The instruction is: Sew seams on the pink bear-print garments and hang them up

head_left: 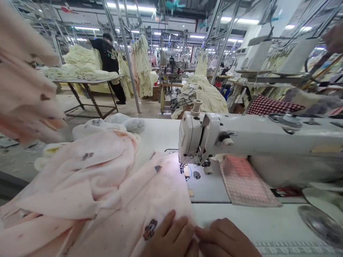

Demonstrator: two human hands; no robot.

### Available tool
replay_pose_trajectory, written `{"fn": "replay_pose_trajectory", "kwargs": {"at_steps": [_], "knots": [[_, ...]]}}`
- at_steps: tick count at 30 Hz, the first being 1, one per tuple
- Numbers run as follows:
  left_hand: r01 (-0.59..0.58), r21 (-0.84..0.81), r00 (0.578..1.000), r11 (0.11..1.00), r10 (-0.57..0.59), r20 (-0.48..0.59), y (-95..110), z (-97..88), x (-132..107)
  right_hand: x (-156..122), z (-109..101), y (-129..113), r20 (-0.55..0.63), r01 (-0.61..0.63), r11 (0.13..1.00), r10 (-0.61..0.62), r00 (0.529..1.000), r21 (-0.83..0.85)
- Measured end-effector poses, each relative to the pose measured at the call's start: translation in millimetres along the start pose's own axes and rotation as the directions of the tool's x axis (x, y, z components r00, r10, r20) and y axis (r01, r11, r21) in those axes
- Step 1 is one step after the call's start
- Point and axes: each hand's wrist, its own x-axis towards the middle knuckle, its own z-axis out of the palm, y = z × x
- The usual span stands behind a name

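Observation:
Pale pink fabric (158, 192) with small printed figures lies in loose folds over the left of the sewing table, its right edge running under the lit needle area of a white sewing machine (187, 139). At the bottom middle, my left hand (174, 237) rests on this edge with its fingers bent together, closed on the cloth. Just to the right, my right hand (225, 237) is closed too, its fingertips meeting the left hand's at the fabric edge. The cloth between the fingertips is mostly hidden.
A pink checked cloth (246, 182) lies under the machine arm. Blurred peach fabric (29, 82) hangs at the upper left. A ruler strip (297, 248) runs along the front right edge. Behind stand thread cones (258, 57), garment piles (207, 94) and a person (107, 60) in black.

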Motion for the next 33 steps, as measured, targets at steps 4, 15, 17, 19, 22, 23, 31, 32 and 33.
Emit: {"fn": "replay_pose_trajectory", "kwargs": {"at_steps": [4,15,17,19,22,23,31,32,33], "knots": [[0.052,-0.060,0.997,0.997,-0.055,-0.056,-14,3.8,-6,6,3,10,0.076,0.075,0.995,-0.070,0.995,-0.071],[0.091,-0.312,0.827,0.946,0.102,0.552,-102,-8.8,37,52,18,50,0.311,0.010,1.000,-0.017,0.950,0.025],[0.070,-0.305,0.819,0.950,0.120,0.561,-115,-1.3,43,59,24,57,0.345,-0.025,1.000,0.027,0.938,-0.008],[0.046,-0.292,0.823,0.955,0.129,0.552,-128,5.7,49,62,29,62,0.313,-0.030,0.999,0.038,0.949,-0.032],[0.024,-0.279,0.849,0.960,0.128,0.513,-145,11.6,60,62,37,66,0.216,-0.022,0.999,0.030,0.976,-0.038],[0.023,-0.268,0.857,0.963,0.120,0.501,-150,12.1,63,61,38,67,0.207,-0.023,0.999,0.032,0.978,-0.045],[0.162,-0.091,0.882,0.983,-0.103,0.460,-106,-2.4,44,63,14,47,0.222,0.062,0.998,-0.068,0.973,0.034],[0.205,-0.060,0.889,0.977,-0.160,0.430,-88,-6.3,33,58,9,39,0.223,0.092,0.995,-0.100,0.970,0.049],[0.218,-0.038,0.900,0.975,-0.185,0.394,-70,-10.2,23,52,5,31,0.236,0.099,0.994,-0.108,0.966,0.049]]}}
